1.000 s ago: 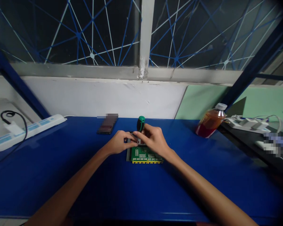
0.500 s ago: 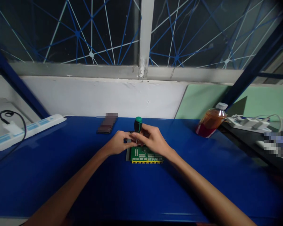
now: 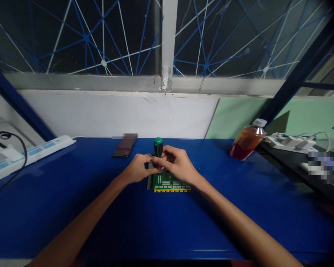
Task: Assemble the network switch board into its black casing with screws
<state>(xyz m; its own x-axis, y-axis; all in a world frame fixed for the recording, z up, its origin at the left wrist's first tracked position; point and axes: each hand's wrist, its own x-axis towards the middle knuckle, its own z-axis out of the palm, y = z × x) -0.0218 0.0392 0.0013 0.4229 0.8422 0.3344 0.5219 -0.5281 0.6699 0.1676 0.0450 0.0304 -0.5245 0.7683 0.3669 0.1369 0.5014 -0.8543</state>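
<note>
A screwdriver (image 3: pixel 158 147) with a green and black handle stands almost upright over a green circuit board (image 3: pixel 167 181). My right hand (image 3: pixel 179 163) is closed round the lower part of the screwdriver, thumb and fingers meeting below the handle. From the other side, my left hand (image 3: pixel 137 168) brings its thumb and fingertips together near the screwdriver's shaft, at the board's far left corner. What those left fingertips pinch is hidden. The board lies flat, with a yellow strip along its near edge and a grey edge at its left. Both hands cover its far part.
The board rests on a blue table (image 3: pixel 122 222). A dark phone (image 3: pixel 125 145) lies behind my left hand. Power strips (image 3: pixel 36 155) with a black cable sit at far left. A drink bottle (image 3: pixel 247 141) stands at right, near another white power strip (image 3: pixel 292 144).
The screwdriver handle has shifted slightly left and stands a little more upright. Both hands stay at the board in nearly the same pose. The whole view has moved slightly.
</note>
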